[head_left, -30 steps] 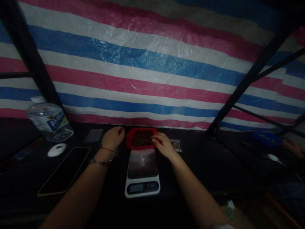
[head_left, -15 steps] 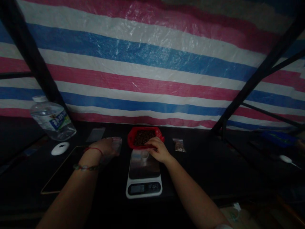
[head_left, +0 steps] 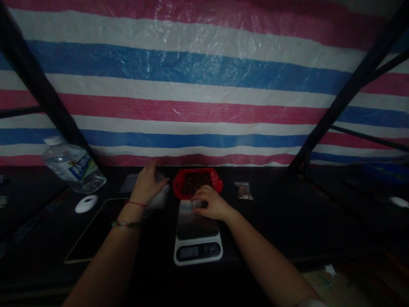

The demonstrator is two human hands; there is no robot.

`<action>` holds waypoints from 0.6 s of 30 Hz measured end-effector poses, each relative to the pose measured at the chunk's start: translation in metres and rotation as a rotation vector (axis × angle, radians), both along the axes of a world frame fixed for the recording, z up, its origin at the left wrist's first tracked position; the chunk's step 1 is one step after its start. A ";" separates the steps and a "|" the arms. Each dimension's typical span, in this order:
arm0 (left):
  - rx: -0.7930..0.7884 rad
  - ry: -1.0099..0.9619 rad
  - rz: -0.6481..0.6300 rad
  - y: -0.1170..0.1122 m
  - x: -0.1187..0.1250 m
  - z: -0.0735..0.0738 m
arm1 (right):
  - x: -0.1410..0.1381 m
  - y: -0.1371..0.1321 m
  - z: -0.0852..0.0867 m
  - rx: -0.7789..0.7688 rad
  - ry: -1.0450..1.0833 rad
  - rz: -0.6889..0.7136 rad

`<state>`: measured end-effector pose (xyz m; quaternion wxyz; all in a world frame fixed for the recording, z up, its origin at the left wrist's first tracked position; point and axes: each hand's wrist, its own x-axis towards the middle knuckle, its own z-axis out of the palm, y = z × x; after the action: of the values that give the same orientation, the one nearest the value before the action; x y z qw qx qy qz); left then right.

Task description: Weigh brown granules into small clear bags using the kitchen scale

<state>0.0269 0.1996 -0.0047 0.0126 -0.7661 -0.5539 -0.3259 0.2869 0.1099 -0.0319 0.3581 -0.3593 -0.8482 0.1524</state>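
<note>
My right hand (head_left: 213, 204) has its thumb and fingers closed round a small clear cup (head_left: 194, 204) on the metal plate of a white digital scale (head_left: 198, 253). Just behind the scale sits a red bag-like container (head_left: 217, 181) with its mouth wide, filled with small brown bean-like pieces (head_left: 193, 181). My left hand (head_left: 147, 184) is at the left, thumb and fingers apart, over a pile of clear plastic zip bags (head_left: 160, 196). Whether its palm touches the bags is hidden.
A small filled zip bag (head_left: 244, 191) lies right of the red container. At the left are a large clear bottle (head_left: 75, 166), a white mouse-like object (head_left: 86, 204) and a dark flat tablet-like panel (head_left: 96, 232). Black frame bars (head_left: 332, 115) slant up before a striped sheet (head_left: 198, 111).
My left hand has lifted and spread its fingers, having been low over the bags. The right hand's fingers have closed round the small cup. The view has shifted slightly.
</note>
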 end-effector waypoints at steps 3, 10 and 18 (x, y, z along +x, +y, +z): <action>0.217 -0.053 -0.113 -0.009 0.013 0.004 | -0.002 0.000 0.001 -0.033 0.148 -0.074; 0.320 0.026 -0.545 -0.038 0.060 -0.010 | -0.002 0.003 0.000 -0.007 0.514 -0.183; 0.332 0.079 -0.740 -0.055 0.085 -0.016 | -0.006 0.001 0.002 -0.018 0.367 -0.139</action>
<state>0.1118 0.1447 -0.0202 0.0392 -0.9132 -0.1800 -0.3635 0.2813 0.1105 -0.0303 0.5129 -0.3864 -0.7405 0.1980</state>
